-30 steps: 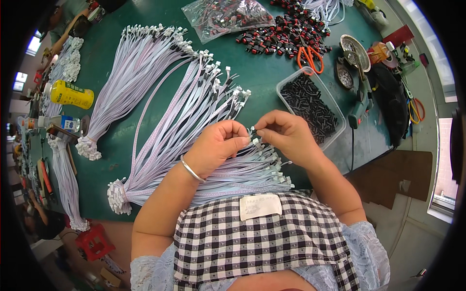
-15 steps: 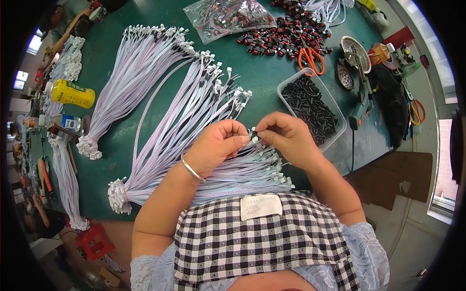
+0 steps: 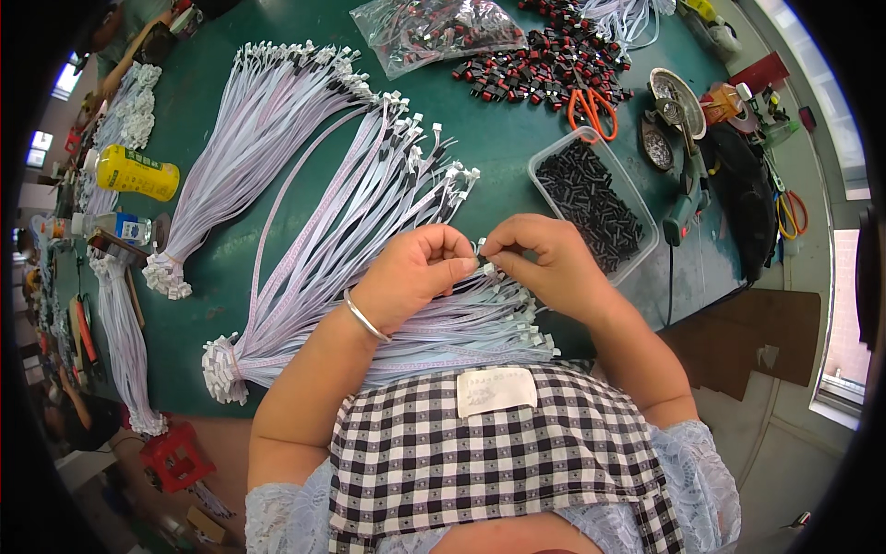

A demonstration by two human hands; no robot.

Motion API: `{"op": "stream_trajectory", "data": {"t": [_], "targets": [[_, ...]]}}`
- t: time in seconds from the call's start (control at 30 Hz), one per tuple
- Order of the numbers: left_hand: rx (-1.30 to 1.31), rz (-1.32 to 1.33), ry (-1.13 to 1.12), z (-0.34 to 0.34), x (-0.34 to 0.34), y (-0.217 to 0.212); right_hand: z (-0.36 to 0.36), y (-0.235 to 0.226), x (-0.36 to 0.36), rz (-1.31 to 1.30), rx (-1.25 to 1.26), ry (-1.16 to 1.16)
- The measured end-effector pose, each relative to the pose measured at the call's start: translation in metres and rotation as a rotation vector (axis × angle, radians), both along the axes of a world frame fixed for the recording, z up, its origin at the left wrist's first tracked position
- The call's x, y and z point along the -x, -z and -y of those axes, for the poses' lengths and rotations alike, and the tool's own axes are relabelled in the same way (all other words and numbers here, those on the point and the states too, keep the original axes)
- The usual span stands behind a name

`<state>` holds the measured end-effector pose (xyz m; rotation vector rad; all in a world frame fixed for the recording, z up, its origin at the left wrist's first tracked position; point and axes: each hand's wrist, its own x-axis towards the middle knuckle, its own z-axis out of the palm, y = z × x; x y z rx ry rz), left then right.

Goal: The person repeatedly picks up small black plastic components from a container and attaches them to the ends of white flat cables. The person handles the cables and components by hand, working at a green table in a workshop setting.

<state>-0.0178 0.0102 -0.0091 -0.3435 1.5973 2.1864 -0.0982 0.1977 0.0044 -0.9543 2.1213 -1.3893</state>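
My left hand (image 3: 411, 277) pinches the end of a white cable, thumb against bent index finger. My right hand (image 3: 544, 263) meets it with thumb and forefinger closed at the same spot, where a small white connector and a dark bit show; what exactly it grips is hidden by the fingertips. Below both hands fans a bundle of white flat cables (image 3: 305, 268), tied at its left end, with white connectors at the loose ends. Some of these ends carry black sleeves. Close by my right hand stands a clear plastic tub (image 3: 653, 251) holding short black tubes (image 3: 591, 198).
Another cable bundle (image 3: 249, 138) lies left on the green table (image 3: 494, 138), near a yellow bottle (image 3: 138, 173). Beyond the tub are orange-handled scissors (image 3: 592, 113), black-and-red parts (image 3: 544, 69) and a clear bag (image 3: 434, 37). Metal dishes (image 3: 678, 97) and a green-handled tool (image 3: 683, 208) sit right.
Both hands stay together over the cables; the right fingertips have shifted slightly left, closer to the left ones. The rest stays much the same.
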Motion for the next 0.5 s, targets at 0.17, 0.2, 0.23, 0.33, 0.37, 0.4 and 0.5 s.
{"op": "stream_trajectory", "data": {"t": [0.17, 0.2, 0.23, 0.33, 0.37, 0.4, 0.5], "targets": [[0.576, -0.305, 0.237, 0.008, -0.004, -0.002, -0.001, -0.004, 0.006, 0.186, -0.14, -0.064], [0.578, -0.297, 0.267, 0.01, -0.004, -0.004, 0.0, -0.007, 0.007, 0.215, -0.177, -0.073], [0.58, -0.29, 0.297, 0.011, -0.004, -0.006, 0.001, -0.01, 0.008, 0.244, -0.213, -0.082], [0.714, -0.303, 0.226, 0.002, -0.005, -0.011, 0.002, -0.013, 0.016, 0.148, -0.216, -0.156], [0.766, -0.309, 0.203, -0.001, -0.006, -0.013, 0.003, -0.014, 0.018, 0.085, -0.199, -0.188], [0.785, -0.364, 0.172, -0.003, -0.008, -0.013, 0.003, -0.014, 0.021, 0.067, -0.194, -0.197], [0.831, -0.504, 0.083, -0.005, -0.01, -0.012, 0.006, -0.017, 0.023, 0.024, -0.175, -0.217]]}}
